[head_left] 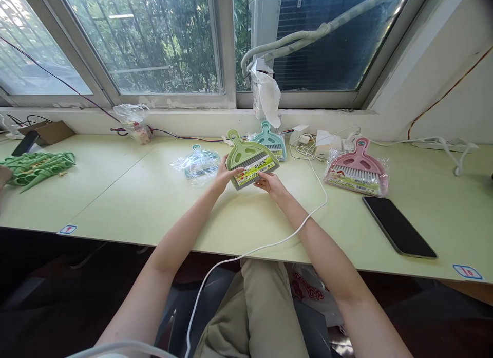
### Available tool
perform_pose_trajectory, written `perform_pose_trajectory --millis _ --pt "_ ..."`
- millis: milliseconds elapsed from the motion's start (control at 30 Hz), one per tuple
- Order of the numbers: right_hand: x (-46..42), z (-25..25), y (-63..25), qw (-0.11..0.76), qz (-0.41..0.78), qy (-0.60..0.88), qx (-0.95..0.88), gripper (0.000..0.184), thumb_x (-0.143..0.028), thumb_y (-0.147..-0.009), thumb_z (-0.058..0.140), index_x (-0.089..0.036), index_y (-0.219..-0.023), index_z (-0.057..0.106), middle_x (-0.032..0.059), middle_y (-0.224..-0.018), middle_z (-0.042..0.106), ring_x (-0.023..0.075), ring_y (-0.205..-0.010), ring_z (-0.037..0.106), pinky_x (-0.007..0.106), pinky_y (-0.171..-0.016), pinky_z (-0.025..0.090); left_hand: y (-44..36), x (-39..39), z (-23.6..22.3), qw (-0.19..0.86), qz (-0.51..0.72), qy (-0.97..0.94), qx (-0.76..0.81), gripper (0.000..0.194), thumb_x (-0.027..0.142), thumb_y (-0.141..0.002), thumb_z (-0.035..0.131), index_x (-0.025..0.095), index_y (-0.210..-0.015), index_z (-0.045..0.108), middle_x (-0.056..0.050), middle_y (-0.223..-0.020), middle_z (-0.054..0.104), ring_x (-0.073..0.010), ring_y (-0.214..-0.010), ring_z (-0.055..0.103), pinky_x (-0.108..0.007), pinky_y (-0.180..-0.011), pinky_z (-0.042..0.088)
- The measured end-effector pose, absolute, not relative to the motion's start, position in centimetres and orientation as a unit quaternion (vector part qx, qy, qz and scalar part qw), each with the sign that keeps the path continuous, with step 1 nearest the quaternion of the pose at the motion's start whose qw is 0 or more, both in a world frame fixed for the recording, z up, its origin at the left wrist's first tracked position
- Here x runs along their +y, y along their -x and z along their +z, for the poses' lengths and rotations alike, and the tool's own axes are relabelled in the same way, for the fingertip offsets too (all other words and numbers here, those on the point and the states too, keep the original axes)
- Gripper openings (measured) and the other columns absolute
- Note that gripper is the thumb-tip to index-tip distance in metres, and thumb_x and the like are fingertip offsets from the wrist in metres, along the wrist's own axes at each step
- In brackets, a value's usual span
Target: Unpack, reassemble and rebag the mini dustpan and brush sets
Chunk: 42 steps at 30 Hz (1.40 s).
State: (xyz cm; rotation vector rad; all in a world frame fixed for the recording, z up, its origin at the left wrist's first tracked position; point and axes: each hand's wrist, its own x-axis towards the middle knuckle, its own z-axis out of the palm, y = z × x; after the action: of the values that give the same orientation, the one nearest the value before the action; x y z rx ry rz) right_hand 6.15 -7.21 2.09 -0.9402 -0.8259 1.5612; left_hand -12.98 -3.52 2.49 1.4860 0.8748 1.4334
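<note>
A green mini dustpan and brush set [249, 160] with a printed label is held just above the pale green table [115, 193], at the centre. My left hand [224, 174] grips its left edge, fingers curled round it. My right hand [271, 184] holds its lower right corner. Just behind it lies a teal dustpan set [270, 139] in clear wrap. A crumpled clear plastic wrapper [197, 166] with teal inside lies to the left of my left hand.
A pink wrapped dustpan set [356, 169] and a black phone [398, 226] lie at the right. A white cable [308, 214] crosses my right forearm. Green plastic pieces [36, 168] pile at the far left. Chargers [327, 141] and bags sit along the window sill.
</note>
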Motion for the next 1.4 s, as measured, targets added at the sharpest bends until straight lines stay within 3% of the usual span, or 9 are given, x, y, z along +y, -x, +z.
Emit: perform_pose_trajectory --millis 433,933,1400 --pt "-7.47 2.25 -5.97 0.544 0.652 0.401 -0.345 0.008 -0.013 -0.088 0.062 -0.017 -0.086 0.068 0.0015 -0.082 0.076 0.0117 -0.064 0.069 0.026 -0.068 0.062 13.06 -3.43 2.39 0.431 0.568 -0.6 0.363 0.079 0.039 -0.062 0.086 0.025 -0.13 0.048 -0.009 -0.123 0.063 -0.0284 -0.116 0.06 -0.048 -0.101 0.048" --pt "-7.28 1.73 -6.02 0.553 0.625 0.396 -0.383 0.004 -0.019 -0.084 0.069 -0.017 -0.088 0.069 0.0029 -0.087 0.077 0.0129 -0.066 0.071 0.025 -0.066 0.062 13.35 -3.47 2.75 0.455 0.542 -0.596 0.379 0.09 0.037 -0.062 0.085 0.026 -0.139 0.041 -0.008 -0.121 0.064 -0.029 -0.115 0.061 -0.048 -0.101 0.048" --pt "-7.47 2.0 -6.04 0.551 0.631 0.407 -0.365 0.004 -0.015 -0.087 0.064 -0.016 -0.087 0.068 0.0023 -0.084 0.077 0.0121 -0.065 0.071 0.025 -0.066 0.061 13.23 -3.68 2.98 0.465 0.531 -0.592 0.388 0.078 0.037 -0.06 0.084 0.023 -0.128 0.048 -0.008 -0.117 0.065 -0.0288 -0.113 0.061 -0.049 -0.103 0.046"
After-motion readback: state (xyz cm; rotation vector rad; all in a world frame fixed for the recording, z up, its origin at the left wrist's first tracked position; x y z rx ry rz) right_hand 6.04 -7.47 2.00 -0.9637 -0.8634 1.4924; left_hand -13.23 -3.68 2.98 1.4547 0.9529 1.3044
